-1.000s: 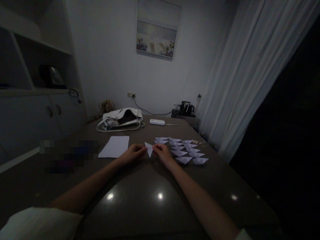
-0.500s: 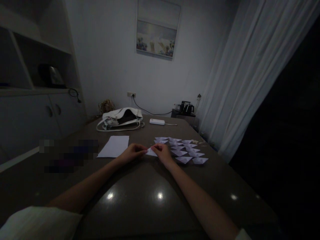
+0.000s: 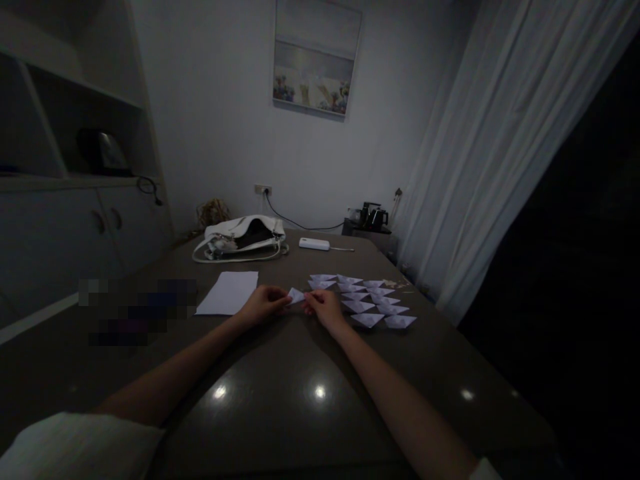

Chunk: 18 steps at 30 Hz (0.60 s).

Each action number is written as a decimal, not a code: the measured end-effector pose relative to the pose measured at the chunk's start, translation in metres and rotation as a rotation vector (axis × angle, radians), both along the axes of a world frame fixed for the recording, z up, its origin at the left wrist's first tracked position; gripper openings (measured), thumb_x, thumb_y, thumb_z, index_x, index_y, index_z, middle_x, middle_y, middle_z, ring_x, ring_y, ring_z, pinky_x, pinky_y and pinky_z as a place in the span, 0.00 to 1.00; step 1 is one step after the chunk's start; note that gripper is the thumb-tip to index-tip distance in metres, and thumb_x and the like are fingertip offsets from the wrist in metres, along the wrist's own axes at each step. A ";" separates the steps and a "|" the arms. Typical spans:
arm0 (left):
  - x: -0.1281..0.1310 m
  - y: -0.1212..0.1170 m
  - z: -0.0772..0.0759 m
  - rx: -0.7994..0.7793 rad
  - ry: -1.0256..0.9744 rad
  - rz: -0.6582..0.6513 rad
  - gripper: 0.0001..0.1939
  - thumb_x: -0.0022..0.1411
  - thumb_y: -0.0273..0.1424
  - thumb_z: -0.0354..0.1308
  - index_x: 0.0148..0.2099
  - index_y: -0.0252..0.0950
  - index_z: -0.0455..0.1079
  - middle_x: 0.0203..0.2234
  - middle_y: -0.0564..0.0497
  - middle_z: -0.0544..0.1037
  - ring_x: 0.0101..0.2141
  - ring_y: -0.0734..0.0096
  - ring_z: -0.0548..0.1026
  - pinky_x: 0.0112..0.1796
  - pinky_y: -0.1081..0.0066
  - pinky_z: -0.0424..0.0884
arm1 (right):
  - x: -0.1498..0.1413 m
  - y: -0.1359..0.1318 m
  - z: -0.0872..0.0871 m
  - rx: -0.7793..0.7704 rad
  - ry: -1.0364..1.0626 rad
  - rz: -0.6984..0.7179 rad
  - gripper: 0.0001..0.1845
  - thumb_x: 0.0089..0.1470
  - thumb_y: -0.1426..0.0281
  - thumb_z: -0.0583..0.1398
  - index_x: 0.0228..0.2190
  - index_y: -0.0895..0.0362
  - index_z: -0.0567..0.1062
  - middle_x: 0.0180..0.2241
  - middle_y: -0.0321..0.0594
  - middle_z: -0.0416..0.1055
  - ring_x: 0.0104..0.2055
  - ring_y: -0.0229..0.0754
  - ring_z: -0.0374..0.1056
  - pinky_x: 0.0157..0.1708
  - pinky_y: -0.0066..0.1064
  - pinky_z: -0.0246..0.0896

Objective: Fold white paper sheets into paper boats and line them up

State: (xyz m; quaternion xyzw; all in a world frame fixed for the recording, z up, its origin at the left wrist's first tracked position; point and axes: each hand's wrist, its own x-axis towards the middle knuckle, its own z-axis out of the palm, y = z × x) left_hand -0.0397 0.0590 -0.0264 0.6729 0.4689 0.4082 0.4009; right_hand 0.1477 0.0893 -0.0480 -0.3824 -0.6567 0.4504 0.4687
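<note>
A small folded white paper piece (image 3: 296, 295) sits between my two hands, low over the dark table (image 3: 280, 393). My left hand (image 3: 263, 303) pinches its left side with curled fingers. My right hand (image 3: 324, 308) pinches its right side. Just right of my right hand, several folded paper boats (image 3: 367, 300) lie in rows on the table. A flat white sheet of paper (image 3: 229, 293) lies to the left of my left hand.
A white handbag (image 3: 243, 237) and a white power bank (image 3: 315, 244) with a cable lie at the table's far end. A kettle (image 3: 373, 215) stands on a side stand beyond. White curtains (image 3: 480, 153) hang at the right; cabinets (image 3: 65, 220) line the left wall.
The paper piece stood up as a pointed shape a second ago; my hands have since pressed it down and folded it smaller between them.
</note>
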 end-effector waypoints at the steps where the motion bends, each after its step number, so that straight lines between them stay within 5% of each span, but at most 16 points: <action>1: 0.001 0.000 0.000 -0.006 0.002 0.002 0.24 0.46 0.49 0.62 0.33 0.30 0.73 0.20 0.51 0.76 0.21 0.69 0.71 0.23 0.73 0.64 | 0.000 0.000 0.000 0.005 0.002 0.001 0.14 0.47 0.59 0.61 0.22 0.58 0.72 0.20 0.39 0.71 0.19 0.37 0.64 0.21 0.28 0.59; 10: 0.005 -0.010 0.007 0.001 0.043 -0.113 0.24 0.48 0.49 0.61 0.33 0.30 0.72 0.20 0.53 0.74 0.22 0.71 0.70 0.25 0.74 0.64 | -0.001 -0.002 0.004 0.053 -0.010 0.034 0.08 0.48 0.68 0.59 0.21 0.58 0.71 0.19 0.36 0.69 0.20 0.36 0.64 0.24 0.27 0.59; 18: 0.006 -0.009 0.007 -0.067 0.010 -0.154 0.25 0.46 0.50 0.62 0.33 0.30 0.74 0.22 0.50 0.76 0.23 0.69 0.72 0.27 0.73 0.67 | -0.004 -0.004 0.006 0.066 0.009 0.077 0.13 0.46 0.60 0.62 0.23 0.58 0.72 0.21 0.37 0.71 0.22 0.37 0.65 0.25 0.28 0.61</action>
